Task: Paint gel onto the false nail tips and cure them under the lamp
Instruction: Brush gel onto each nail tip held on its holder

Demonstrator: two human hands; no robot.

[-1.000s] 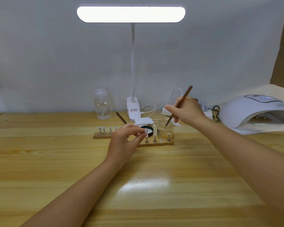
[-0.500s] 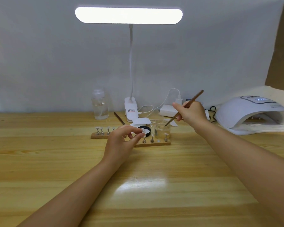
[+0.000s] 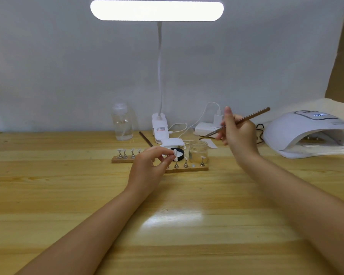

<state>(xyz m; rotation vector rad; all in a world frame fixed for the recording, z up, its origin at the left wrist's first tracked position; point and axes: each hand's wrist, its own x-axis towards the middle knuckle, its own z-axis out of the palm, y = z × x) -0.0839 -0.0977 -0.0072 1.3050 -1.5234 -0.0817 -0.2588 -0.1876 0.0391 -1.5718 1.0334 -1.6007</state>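
Note:
My left hand (image 3: 147, 167) pinches a small stand with a white false nail tip (image 3: 175, 152) on it, just above the wooden holder strip (image 3: 187, 168). More tips on metal stands sit in that strip, to the left (image 3: 125, 153) and to the right (image 3: 202, 161). My right hand (image 3: 238, 133) grips a brown brush (image 3: 246, 119), lifted above a small glass jar (image 3: 198, 150), its tip pointing left and down. An open black gel pot (image 3: 180, 153) sits behind my left fingers. The white curing lamp (image 3: 306, 132) stands at the right.
A lit desk lamp (image 3: 157, 9) on a white clip base (image 3: 160, 128) stands at the back. A clear bottle (image 3: 122, 124) is left of it, with a second brush (image 3: 146, 138) lying nearby. A charger and cables (image 3: 207, 128) lie behind the jar. The wooden tabletop (image 3: 167, 225) stretches in front.
My right hand has lifted the brush out of the glass jar and up to the right. My left hand keeps the nail tip in about the same place.

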